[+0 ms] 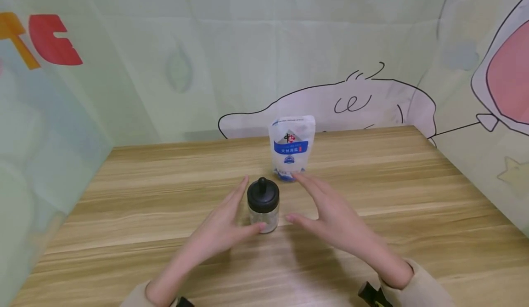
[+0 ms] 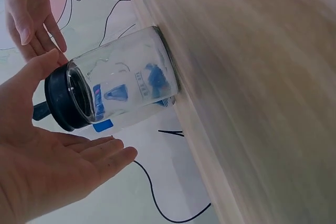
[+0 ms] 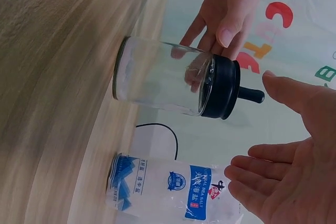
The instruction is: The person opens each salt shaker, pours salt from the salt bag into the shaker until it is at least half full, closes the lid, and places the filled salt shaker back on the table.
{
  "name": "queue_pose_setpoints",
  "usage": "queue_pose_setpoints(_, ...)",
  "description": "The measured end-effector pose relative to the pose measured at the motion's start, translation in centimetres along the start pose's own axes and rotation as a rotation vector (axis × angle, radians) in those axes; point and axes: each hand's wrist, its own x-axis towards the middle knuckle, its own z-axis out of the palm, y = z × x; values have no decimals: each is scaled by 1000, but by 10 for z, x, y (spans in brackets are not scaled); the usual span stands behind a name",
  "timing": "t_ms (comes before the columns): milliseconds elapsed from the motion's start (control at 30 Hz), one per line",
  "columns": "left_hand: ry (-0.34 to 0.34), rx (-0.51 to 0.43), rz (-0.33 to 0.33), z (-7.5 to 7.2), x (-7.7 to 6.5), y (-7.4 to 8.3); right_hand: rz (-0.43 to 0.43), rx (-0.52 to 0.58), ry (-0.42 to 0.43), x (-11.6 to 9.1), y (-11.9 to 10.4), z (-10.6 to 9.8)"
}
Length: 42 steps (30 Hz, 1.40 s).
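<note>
A clear glass jar [image 1: 270,219] with a black lid [image 1: 263,197] and a small upright knob stands on the table between both hands. My left hand [image 1: 219,229] is at the jar's left side, fingers straight and spread, the thumb in front of the glass; whether it touches cannot be told. To the right, my right hand [image 1: 336,217] is held apart from the jar with its fingers extended and palm turned toward it. Just behind stands a white and blue bag of sea salt [image 1: 291,148], also seen in the right wrist view as a salt bag [image 3: 163,187].
The wood-grain table [image 1: 165,183] runs back to a pale fabric backdrop [image 1: 144,68] with cartoon drawings. More printed fabric rises along the left and right sides. Beige sleeves [image 1: 417,288] and dark devices [image 1: 374,294] are at the wrists.
</note>
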Motion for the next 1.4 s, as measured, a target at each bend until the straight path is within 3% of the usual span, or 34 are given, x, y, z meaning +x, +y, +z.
queue_pose_setpoints(467, -17, -118, -33, 2, 8, -4, -9, 57, 7, 8, 1, 10)
queue_pose_setpoints(800, -32, -225, 5, 5, 12, -6, -34, 96, 14, 12, 2, 14)
queue_pose_setpoints(1100, -46, -317, -40, 8, 15, -3, 2, 152, -13, 17, 0, 17)
queue_pose_setpoints(1400, -42, -379, -24, 10, 18, -2, 5, 218, -27, 23, -2, 24)
